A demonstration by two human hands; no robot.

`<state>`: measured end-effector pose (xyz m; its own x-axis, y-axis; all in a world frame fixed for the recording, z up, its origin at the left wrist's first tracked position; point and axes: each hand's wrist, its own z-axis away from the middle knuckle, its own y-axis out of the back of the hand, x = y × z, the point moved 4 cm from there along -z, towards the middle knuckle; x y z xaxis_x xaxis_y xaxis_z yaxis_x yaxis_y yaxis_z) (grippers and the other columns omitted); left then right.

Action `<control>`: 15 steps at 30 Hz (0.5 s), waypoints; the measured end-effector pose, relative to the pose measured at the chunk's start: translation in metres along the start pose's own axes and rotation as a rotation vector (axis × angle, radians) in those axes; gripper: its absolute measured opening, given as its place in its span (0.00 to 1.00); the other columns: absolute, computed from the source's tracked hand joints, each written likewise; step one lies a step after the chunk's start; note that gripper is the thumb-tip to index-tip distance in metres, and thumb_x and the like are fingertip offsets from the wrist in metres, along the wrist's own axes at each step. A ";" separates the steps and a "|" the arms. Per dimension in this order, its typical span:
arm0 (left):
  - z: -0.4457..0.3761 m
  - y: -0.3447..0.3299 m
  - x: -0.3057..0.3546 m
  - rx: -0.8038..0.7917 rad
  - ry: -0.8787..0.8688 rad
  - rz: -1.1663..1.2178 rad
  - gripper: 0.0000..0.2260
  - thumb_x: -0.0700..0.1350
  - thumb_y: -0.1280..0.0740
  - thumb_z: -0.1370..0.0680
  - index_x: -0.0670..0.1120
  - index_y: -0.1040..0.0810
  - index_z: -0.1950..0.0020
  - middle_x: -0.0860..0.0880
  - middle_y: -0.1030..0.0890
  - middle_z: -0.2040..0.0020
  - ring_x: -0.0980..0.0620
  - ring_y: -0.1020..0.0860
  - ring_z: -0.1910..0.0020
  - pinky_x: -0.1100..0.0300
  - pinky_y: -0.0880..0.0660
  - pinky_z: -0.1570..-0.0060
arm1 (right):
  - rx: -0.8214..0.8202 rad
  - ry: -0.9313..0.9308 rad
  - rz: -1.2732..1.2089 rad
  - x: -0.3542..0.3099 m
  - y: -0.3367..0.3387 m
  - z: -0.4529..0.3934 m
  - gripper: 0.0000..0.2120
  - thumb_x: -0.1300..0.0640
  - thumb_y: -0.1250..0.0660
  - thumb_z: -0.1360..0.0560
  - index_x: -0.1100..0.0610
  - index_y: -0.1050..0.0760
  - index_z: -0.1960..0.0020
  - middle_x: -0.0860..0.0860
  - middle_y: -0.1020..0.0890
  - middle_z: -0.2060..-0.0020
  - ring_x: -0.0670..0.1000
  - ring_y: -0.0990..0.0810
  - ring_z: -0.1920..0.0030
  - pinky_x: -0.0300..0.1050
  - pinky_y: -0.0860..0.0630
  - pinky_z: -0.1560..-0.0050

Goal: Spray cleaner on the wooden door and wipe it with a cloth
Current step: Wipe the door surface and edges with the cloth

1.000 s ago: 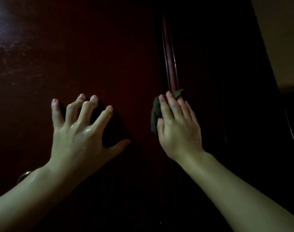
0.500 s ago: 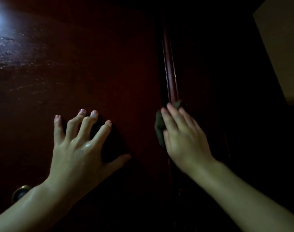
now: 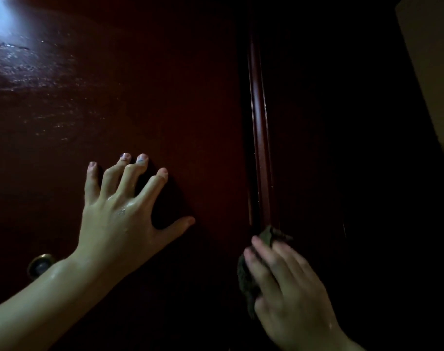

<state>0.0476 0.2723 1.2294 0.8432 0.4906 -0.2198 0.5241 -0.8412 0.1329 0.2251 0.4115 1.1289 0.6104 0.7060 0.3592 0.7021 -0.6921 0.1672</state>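
Note:
The dark reddish wooden door fills the dim view, with wet streaks shining at its upper left. My left hand presses flat on the door face, fingers spread, wet on the back, holding nothing. My right hand holds a dark green cloth against the door's vertical edge moulding, low at the right. The hand is blurred. Most of the cloth is hidden under the fingers. No spray bottle is in view.
A round brass door knob sits at the lower left, partly behind my left forearm. A pale wall shows at the far right beyond the dark door frame.
My right hand has slid the cloth down along the door's edge moulding. The left hand has stayed planted on the door.

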 end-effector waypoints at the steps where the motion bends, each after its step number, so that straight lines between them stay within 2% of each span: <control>1: -0.001 0.000 0.000 -0.003 0.000 0.000 0.39 0.73 0.44 0.32 0.45 0.26 0.34 0.38 0.30 0.31 0.36 0.35 0.30 0.31 0.44 0.32 | -0.019 -0.010 -0.001 0.009 0.004 -0.015 0.28 0.54 0.41 0.34 0.56 0.32 0.34 0.56 0.24 0.35 0.57 0.26 0.37 0.51 0.33 0.32; 3: -0.001 0.001 0.000 -0.009 0.000 0.003 0.39 0.73 0.45 0.32 0.46 0.27 0.33 0.39 0.30 0.31 0.36 0.35 0.30 0.31 0.44 0.32 | -0.037 -0.081 -0.011 0.029 0.010 -0.055 0.31 0.53 0.41 0.34 0.55 0.34 0.31 0.55 0.28 0.31 0.59 0.27 0.34 0.51 0.35 0.31; 8: -0.001 0.001 -0.001 0.015 0.001 0.003 0.39 0.74 0.44 0.33 0.46 0.26 0.34 0.40 0.29 0.31 0.37 0.35 0.30 0.32 0.43 0.32 | -0.040 -0.103 -0.036 0.055 0.023 -0.139 0.36 0.64 0.36 0.31 0.57 0.42 0.24 0.54 0.39 0.25 0.53 0.39 0.26 0.50 0.48 0.24; 11: -0.002 0.002 -0.001 0.032 0.008 0.011 0.39 0.73 0.43 0.33 0.46 0.26 0.34 0.40 0.30 0.31 0.37 0.35 0.30 0.32 0.44 0.31 | -0.024 -0.079 -0.116 0.045 0.020 -0.113 0.37 0.63 0.36 0.33 0.57 0.41 0.26 0.52 0.35 0.27 0.52 0.36 0.27 0.52 0.44 0.25; 15: 0.000 0.001 0.001 0.043 0.011 0.011 0.40 0.74 0.43 0.33 0.46 0.27 0.34 0.40 0.31 0.30 0.38 0.36 0.29 0.32 0.44 0.31 | 0.002 0.024 -0.200 0.009 0.006 -0.017 0.35 0.60 0.41 0.38 0.55 0.36 0.30 0.53 0.29 0.31 0.53 0.28 0.35 0.52 0.36 0.31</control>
<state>0.0489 0.2714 1.2293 0.8503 0.4835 -0.2077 0.5094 -0.8554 0.0939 0.2285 0.4116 1.1486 0.4502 0.8254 0.3406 0.8092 -0.5384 0.2352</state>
